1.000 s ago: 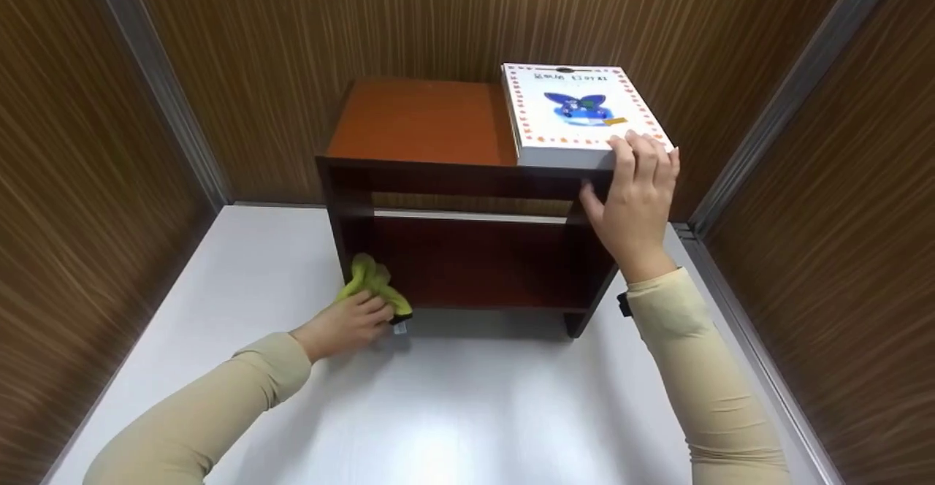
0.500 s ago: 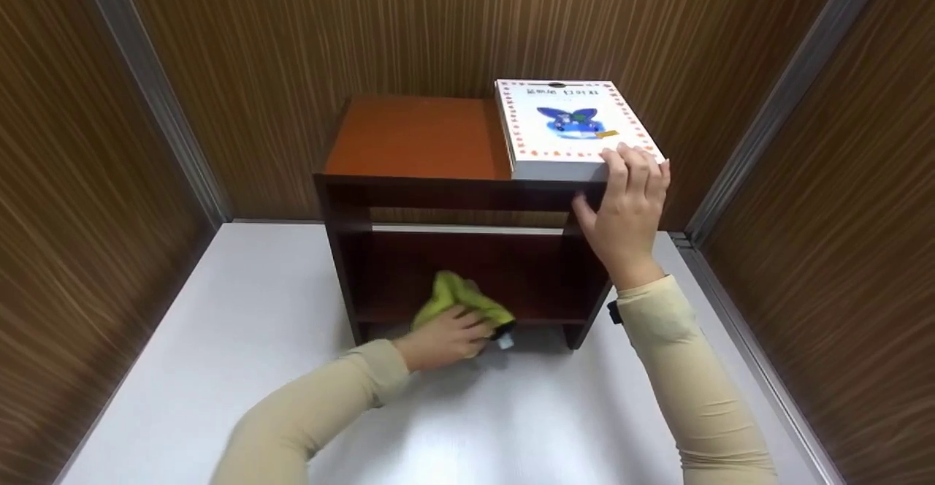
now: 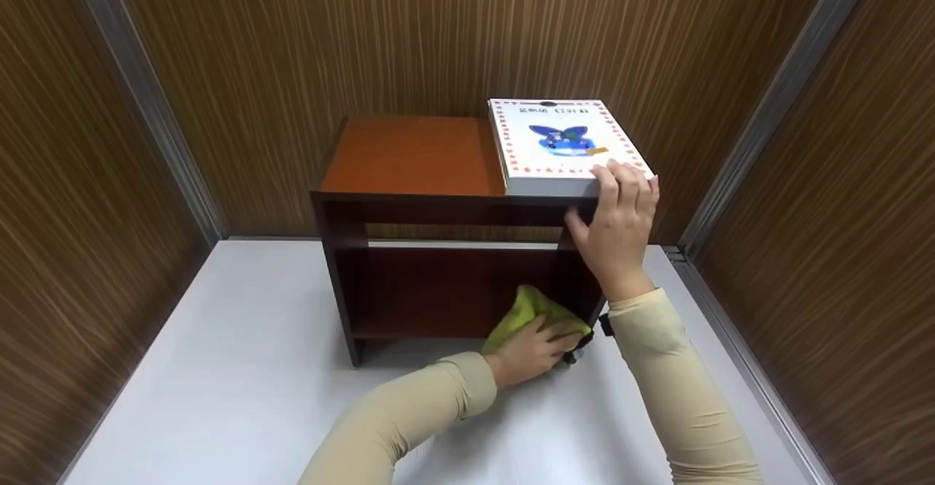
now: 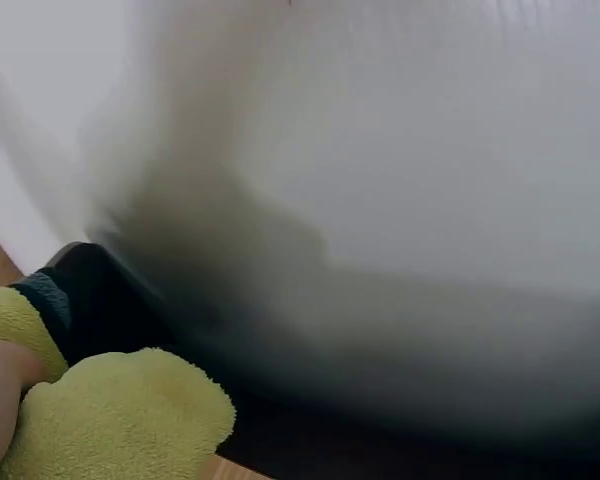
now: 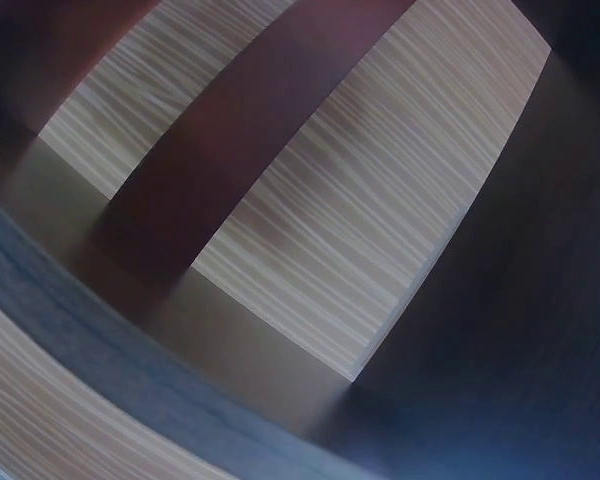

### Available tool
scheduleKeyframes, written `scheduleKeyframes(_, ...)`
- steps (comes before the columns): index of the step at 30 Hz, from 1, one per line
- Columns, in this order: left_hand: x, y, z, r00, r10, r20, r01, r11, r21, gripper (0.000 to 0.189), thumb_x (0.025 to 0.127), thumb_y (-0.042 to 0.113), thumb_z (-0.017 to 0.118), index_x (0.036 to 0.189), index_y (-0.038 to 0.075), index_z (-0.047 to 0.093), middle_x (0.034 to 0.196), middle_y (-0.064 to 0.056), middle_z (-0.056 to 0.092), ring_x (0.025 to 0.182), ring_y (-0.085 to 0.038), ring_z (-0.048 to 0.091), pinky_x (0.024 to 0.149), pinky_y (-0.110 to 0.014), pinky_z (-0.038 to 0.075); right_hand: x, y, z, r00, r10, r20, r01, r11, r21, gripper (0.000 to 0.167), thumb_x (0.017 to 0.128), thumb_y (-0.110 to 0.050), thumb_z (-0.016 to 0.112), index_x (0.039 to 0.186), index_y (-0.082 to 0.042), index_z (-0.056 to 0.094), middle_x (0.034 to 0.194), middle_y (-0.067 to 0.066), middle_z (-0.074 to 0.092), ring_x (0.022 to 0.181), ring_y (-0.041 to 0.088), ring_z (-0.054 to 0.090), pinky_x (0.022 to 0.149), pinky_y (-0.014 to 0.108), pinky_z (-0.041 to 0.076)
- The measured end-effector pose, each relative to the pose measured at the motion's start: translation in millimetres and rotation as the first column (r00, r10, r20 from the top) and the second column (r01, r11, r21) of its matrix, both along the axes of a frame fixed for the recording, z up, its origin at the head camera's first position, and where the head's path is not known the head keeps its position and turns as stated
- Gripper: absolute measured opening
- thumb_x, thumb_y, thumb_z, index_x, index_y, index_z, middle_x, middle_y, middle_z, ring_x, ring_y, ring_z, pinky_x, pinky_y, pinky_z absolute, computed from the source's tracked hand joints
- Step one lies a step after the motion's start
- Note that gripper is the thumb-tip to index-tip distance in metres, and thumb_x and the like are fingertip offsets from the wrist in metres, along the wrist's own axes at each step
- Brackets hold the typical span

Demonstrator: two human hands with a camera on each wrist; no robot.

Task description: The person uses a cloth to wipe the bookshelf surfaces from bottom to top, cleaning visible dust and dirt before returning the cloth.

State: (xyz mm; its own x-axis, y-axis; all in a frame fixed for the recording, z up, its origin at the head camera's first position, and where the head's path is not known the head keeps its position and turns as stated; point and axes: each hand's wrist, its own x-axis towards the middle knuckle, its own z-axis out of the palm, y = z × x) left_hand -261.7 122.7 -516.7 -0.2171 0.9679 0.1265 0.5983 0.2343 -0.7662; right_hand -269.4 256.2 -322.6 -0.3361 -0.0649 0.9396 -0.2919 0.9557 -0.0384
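Note:
My left hand (image 3: 537, 352) grips a yellow-green cloth (image 3: 522, 317) against the front right part of the lower board of a small dark-brown shelf (image 3: 424, 295). In the left wrist view, the fluffy cloth (image 4: 120, 420) bulges beside the fingers at lower left. Up at the shelf's top right front corner, my right hand (image 3: 621, 237) has its fingers bent over a white picture book (image 3: 562, 142) and its thumb below the top board's edge. The book lies on a thick stack on the shelf's orange-brown top (image 3: 416, 153). Neither fingers nor thumb appear in the right wrist view.
The shelf stands on a white surface (image 3: 256, 368), near a wood-grain back wall (image 3: 409, 39). Similar side walls (image 3: 825, 266) rise left and right, with grey metal strips (image 3: 139, 90) at the corners.
My left hand has moved the cloth from the shelf's left end to its right end, along the lower front. The right hand keeps its place on the corner. The head view has tilted up slightly.

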Motion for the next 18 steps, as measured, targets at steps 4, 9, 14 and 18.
scheduleKeyframes(4, -2.3, -13.9, 0.0, 1.0, 0.005, -0.005, -0.005, 1.0, -0.022, 0.039, 0.098, 0.038, 0.036, 0.135, 0.036, 0.047, 0.151, 0.01, 0.023, 0.133, -0.021, 0.028, 0.097, -0.041, 0.037, 0.3, 0, 0.0, 1.0, 0.01, 0.0, -0.01, 1.0, 0.004, 0.058, 0.068, -0.015, 0.073, 0.119, -0.004, 0.047, 0.124, 0.016, 0.046, 0.119, 0.034, 0.039, 0.108, 0.052, 0.015)
scheduleKeyframes(9, -9.6, -58.2, 1.8, 1.0, -0.018, 0.003, 0.018, 0.998, -0.064, 0.038, 0.097, 0.039, 0.042, 0.134, 0.036, 0.049, 0.152, 0.006, 0.018, 0.135, -0.024, 0.024, 0.097, -0.041, 0.039, -0.2, -2, -0.4, 1.0, 0.022, 0.004, -0.022, 1.0, 0.013, 0.058, 0.068, -0.015, 0.073, 0.119, -0.004, 0.048, 0.123, 0.016, 0.046, 0.119, 0.034, 0.039, 0.108, 0.051, 0.015)
scheduleKeyframes(14, -20.2, -126.1, 3.4, 0.996, -0.08, 0.028, 0.082, 0.995, -0.049, 0.036, 0.091, 0.039, 0.056, 0.126, 0.036, 0.055, 0.153, 0.004, 0.02, 0.136, -0.025, 0.024, 0.098, -0.043, 0.039, 0.9, -1, -0.3, 1.0, 0.025, 0.016, -0.026, 0.999, 0.027, 0.059, 0.069, -0.015, 0.073, 0.121, -0.004, 0.047, 0.124, 0.016, 0.046, 0.119, 0.035, 0.038, 0.108, 0.051, 0.015)
scheduleKeyframes(18, -28.1, -178.2, 5.0, 0.989, -0.146, 0.003, 0.146, 0.989, 0.027, 0.033, 0.085, 0.037, 0.063, 0.118, 0.035, 0.059, 0.149, 0.005, 0.029, 0.133, -0.023, 0.032, 0.094, -0.042, 0.042, 2.9, 3, 1.5, 1.0, 0.017, 0.021, -0.018, 0.999, 0.033, 0.059, 0.07, -0.016, 0.072, 0.122, -0.004, 0.046, 0.125, 0.017, 0.045, 0.12, 0.036, 0.038, 0.108, 0.051, 0.014)
